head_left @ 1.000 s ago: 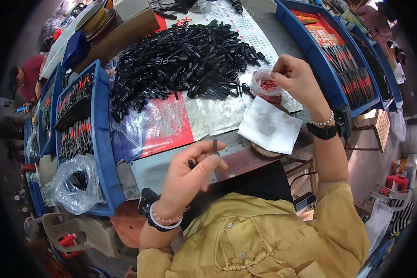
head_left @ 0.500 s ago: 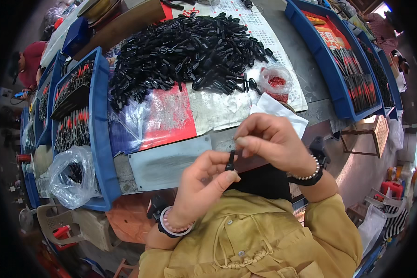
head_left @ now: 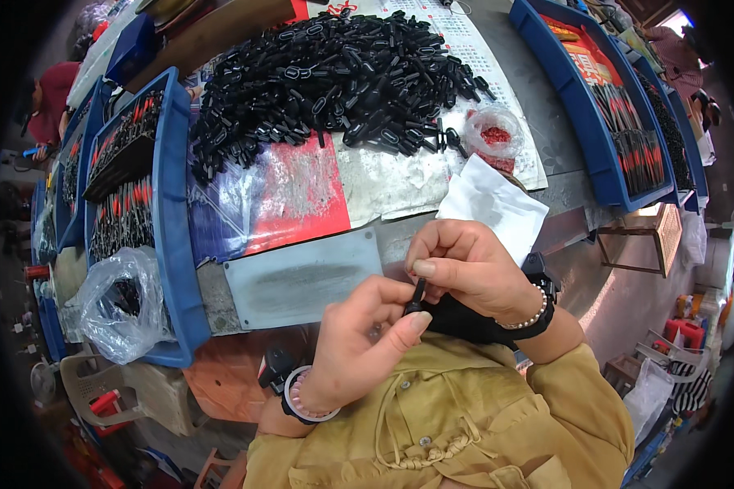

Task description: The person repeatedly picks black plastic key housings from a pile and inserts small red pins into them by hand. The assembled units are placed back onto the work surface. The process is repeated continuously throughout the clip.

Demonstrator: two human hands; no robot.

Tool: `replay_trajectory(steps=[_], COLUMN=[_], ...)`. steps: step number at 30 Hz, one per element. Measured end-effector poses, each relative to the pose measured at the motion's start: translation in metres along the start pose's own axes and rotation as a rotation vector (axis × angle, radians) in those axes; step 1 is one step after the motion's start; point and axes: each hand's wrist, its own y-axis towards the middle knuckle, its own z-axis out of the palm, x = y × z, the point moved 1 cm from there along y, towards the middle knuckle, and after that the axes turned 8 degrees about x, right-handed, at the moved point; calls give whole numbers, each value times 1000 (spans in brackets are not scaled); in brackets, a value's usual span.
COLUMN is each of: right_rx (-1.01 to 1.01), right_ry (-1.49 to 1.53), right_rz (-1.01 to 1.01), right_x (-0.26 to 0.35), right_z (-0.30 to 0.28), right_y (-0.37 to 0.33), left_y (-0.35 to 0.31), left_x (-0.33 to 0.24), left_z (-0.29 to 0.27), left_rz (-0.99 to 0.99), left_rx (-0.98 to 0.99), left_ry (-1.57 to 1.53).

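Between the thumb and fingers of my left hand point(head_left: 367, 338) is a small black plastic piece point(head_left: 417, 297), with a slim stem pointing up and a wider lower end. My right hand point(head_left: 469, 273) is pinched closed at the top of that stem. Whatever its fingertips hold is too small or hidden to make out. Beyond my hands, a large heap of similar black plastic pieces point(head_left: 326, 81) covers the far part of the table, some with oval loops. A clear plastic bag of tiny red parts point(head_left: 494, 134) stands right of the heap.
A grey plate point(head_left: 302, 273) lies at the table's near edge, and white paper point(head_left: 491, 204) beyond my right hand. Blue trays point(head_left: 189, 285) with rows of black and red pieces flank the table; another blue tray point(head_left: 559, 106) is at right. A plastic bag point(head_left: 110, 314) hangs over the left tray.
My right hand has come down onto the top of the black piece, closing the small gap. My left hand still holds the piece, slightly farther right and lower.
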Motion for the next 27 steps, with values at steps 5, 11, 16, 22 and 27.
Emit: replay_trajectory(steps=[5,11,16,22,27], right_rx=[18,95,119,103,26], right_ry=[-1,29,-56,-137,-265], right_rz=[-23,-115,-159,-245,-444], right_x=[-7,-10,-6,-7,-15], right_z=[-2,-2,-1,1,6], right_y=[-3,-2,-7,-8,-3], left_y=[-4,-6,-8,-9,-6], left_x=[-4,-6,-5,0,3], left_z=[0,1,2,7,15], left_rz=[6,16,28,42,82], left_rx=[28,9,13,-12,-109], left_ry=[33,68,59,39,-10])
